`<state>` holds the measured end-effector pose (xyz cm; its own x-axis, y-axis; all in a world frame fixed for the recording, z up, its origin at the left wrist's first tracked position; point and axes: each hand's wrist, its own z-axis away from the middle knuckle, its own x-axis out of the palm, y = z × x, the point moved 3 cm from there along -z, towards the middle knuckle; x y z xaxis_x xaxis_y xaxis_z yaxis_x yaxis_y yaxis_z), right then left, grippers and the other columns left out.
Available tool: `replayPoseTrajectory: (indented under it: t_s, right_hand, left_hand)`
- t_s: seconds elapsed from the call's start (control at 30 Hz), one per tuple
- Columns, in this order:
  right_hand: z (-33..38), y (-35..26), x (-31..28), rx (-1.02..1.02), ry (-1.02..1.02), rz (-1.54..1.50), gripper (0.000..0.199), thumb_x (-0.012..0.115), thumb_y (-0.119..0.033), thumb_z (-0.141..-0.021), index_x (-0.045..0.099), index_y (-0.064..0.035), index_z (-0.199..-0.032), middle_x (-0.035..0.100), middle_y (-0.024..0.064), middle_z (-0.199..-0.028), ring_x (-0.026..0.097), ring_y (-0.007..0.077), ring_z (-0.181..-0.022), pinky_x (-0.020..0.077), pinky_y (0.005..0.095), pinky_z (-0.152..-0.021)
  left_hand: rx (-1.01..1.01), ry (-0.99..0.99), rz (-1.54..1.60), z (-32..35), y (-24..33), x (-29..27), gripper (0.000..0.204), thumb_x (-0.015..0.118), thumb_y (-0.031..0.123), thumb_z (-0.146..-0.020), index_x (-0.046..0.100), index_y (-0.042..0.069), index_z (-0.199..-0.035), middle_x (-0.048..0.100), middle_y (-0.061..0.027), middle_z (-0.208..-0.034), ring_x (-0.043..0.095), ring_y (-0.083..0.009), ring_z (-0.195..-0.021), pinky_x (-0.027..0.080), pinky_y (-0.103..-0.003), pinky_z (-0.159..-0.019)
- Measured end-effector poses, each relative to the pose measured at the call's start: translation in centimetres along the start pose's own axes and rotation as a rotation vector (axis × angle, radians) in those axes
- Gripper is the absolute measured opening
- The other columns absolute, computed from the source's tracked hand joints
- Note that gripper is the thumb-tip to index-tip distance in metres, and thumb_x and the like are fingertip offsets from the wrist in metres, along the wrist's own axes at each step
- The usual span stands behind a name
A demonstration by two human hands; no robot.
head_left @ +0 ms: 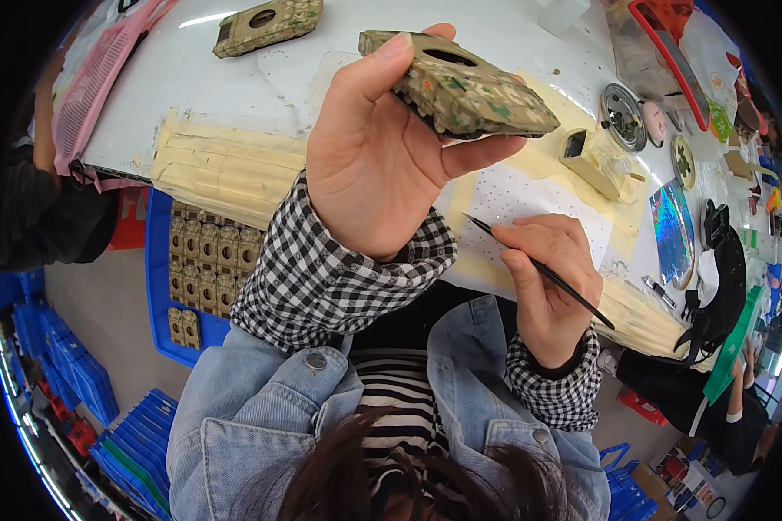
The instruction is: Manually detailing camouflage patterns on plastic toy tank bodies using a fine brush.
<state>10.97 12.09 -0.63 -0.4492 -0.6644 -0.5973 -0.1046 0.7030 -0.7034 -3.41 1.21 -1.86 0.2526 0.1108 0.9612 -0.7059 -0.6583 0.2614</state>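
My left hand [361,165] is raised over the table, fingers wrapped round a camouflage-painted toy tank hull [487,91]. The hull is tilted, and a round dark hole shows in its top. Lower and to the right, my right hand [558,282] grips thin black tweezers [543,271] between thumb and fingers. Their pointed tip is aimed up and left, apart from the hull. Beneath the tip lies a white paper sheet [539,195] scattered with tiny dark specks. A second camouflage hull [269,26] rests on the table at the far left.
A blue tray [159,286] holding rows of hulls is at the left below the table edge. Yellowish tape [226,165] covers that edge. A taped block [604,165] and round tins [624,117] stand on the right. Other people are at both sides; a pink basket [104,87] is far left.
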Motion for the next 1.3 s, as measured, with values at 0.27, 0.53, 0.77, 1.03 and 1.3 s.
replayPoseTrajectory:
  t_s: [0.27, 0.53, 0.77, 1.03, 1.3]
  right_hand:
    - [0.0, -0.2, -0.4, -0.044, 0.013, 0.022, 0.018, 0.073, -0.007, -0.072, 0.069, -0.0042, -0.089, 0.067, 0.0066, -0.083, 0.058, 0.023, -0.081, 0.0458, 0.0314, -0.074]
    - [0.9, -1.6, -1.2, -0.425, -0.063, 0.506, 0.027, 0.074, -0.024, -0.071, 0.068, -0.011, -0.093, 0.067, 0.0013, -0.088, 0.06, 0.0181, -0.082, 0.047, 0.0338, -0.075]
    - [1.1, -1.9, -0.8, -0.469, -0.076, 0.534, 0.024, 0.072, -0.025, -0.073, 0.068, -0.0108, -0.093, 0.067, 0.001, -0.086, 0.06, 0.0174, -0.083, 0.0471, 0.0341, -0.076]
    - [1.3, -1.9, -2.0, -0.422, -0.072, 0.439, 0.029, 0.073, -0.028, -0.073, 0.068, -0.0103, -0.094, 0.066, 0.0019, -0.086, 0.059, 0.0188, -0.081, 0.0468, 0.0356, -0.075]
    - [1.0, -0.2, -7.2, -0.133, 0.385, 0.315, 0.008, 0.055, -0.003, -0.087, 0.06, -0.0023, -0.093, 0.058, 0.0113, -0.081, 0.054, 0.0244, -0.077, 0.042, 0.033, -0.072]
  left_hand:
    - [0.0, 0.009, -0.001, -0.1, 0.0, 0.0, 0.037, 0.039, 0.033, -0.095, 0.047, 0.006, -0.119, 0.061, -0.0125, -0.111, 0.059, -0.0304, -0.108, 0.05, -0.047, -0.091]
    - [0.092, -0.238, -0.236, -0.5, 0.4, -0.2, 0.037, 0.039, 0.033, -0.095, 0.05, 0.006, -0.118, 0.061, -0.0126, -0.11, 0.058, -0.0313, -0.109, 0.051, -0.048, -0.091]
    - [0.085, -0.117, -0.185, -0.6, 0.1, -0.4, 0.037, 0.04, 0.033, -0.095, 0.051, 0.006, -0.118, 0.061, -0.0117, -0.111, 0.058, -0.0319, -0.11, 0.051, -0.048, -0.091]
    - [0.042, 0.047, -0.12, 0.0, -0.1, 0.7, 0.038, 0.039, 0.032, -0.095, 0.05, 0.004, -0.119, 0.061, -0.0129, -0.112, 0.057, -0.0324, -0.111, 0.051, -0.048, -0.092]
    - [-0.091, 0.023, -0.395, 0.2, -0.8, 1.6, 0.057, 0.033, 0.029, -0.096, 0.019, -0.004, -0.14, 0.04, -0.0295, -0.132, 0.044, -0.0418, -0.122, 0.045, -0.047, -0.099]
